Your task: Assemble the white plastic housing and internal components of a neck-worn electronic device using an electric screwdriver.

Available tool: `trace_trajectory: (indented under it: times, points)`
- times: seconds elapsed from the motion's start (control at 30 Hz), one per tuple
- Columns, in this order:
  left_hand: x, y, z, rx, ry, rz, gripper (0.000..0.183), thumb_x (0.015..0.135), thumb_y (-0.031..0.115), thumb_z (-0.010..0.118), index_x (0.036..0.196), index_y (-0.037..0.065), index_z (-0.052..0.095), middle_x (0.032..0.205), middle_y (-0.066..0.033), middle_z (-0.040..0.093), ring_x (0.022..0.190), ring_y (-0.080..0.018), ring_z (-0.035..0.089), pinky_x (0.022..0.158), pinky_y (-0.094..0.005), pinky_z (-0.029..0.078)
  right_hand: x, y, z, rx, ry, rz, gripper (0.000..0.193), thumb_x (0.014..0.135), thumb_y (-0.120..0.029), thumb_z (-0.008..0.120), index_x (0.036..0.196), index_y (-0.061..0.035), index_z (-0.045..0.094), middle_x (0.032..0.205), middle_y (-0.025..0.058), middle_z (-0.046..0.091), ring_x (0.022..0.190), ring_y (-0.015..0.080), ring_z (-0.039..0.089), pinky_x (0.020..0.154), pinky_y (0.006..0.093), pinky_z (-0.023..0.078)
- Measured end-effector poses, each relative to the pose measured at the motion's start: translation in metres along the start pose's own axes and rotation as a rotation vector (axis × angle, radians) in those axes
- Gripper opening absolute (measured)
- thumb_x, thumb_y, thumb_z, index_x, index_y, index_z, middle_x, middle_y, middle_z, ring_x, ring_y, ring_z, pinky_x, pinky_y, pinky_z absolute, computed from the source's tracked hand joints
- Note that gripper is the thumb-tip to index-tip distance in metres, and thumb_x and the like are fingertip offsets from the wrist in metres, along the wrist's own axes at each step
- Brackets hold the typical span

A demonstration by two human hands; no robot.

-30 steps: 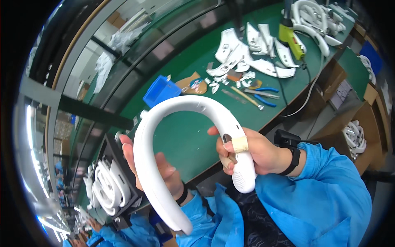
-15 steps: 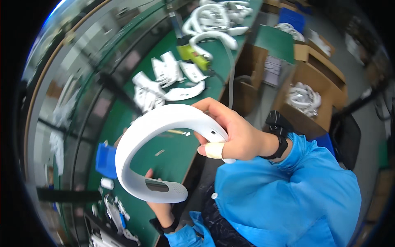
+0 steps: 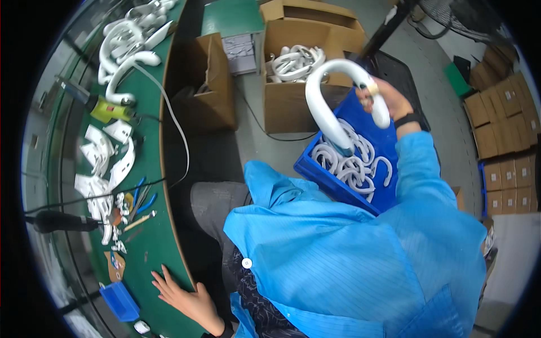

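Observation:
My right hand is closed around one arm of a white C-shaped neckband device. It holds the device over a large blue crate on my right. Inside the crate lie several similar white curved pieces. The device's free end hangs just above them; whether it touches them I cannot tell. My left hand rests near the edge of the green worktable, fingers spread, holding nothing.
On the table are white curved shells, a yellow-green tool, blue-handled pliers, a small blue bin and more white neckbands. A cardboard box of white parts stands beyond the crate. Cartons are stacked at right.
My view has turned right. My right hand has carried the neckband device from over the table to above the blue crate. My left hand, formerly behind the device, now lies on the table.

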State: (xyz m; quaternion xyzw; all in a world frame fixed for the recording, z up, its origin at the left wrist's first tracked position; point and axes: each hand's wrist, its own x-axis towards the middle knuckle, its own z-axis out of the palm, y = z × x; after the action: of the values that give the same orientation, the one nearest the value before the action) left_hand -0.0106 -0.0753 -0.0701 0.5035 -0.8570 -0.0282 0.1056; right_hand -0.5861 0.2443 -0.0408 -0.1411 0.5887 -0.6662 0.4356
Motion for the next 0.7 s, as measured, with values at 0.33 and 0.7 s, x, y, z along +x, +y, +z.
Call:
trace_trajectory:
  times: [0.33,0.7]
  points:
    - [-0.011,-0.009,-0.019,-0.051,0.11,0.177,0.09,0.086,0.07,0.064,0.147,0.004,0.048,0.15,-0.029,0.045,0.138,-0.0538,0.039,0.113,-0.0645,0.028,0.012,0.043,0.055,-0.198,0.037,-0.126,0.057,0.075,-0.003,0.067,0.129,-0.0048,0.049,0.097,0.0049,0.058,0.067,0.0129,0.058,0.06,0.0275,0.051]
    - [0.038,0.16,-0.018,-1.786,-0.111,-0.277,0.061,0.096,0.016,0.066,0.147,0.003,0.037,0.106,-0.0067,0.054,0.094,-0.0154,0.055,0.091,-0.0396,0.052,0.068,-0.019,0.283,-0.62,-0.832,-0.404,0.067,0.081,-0.005,0.073,0.142,0.0008,0.047,0.124,0.0122,0.063,0.112,0.0182,0.061,0.093,0.0324,0.051]
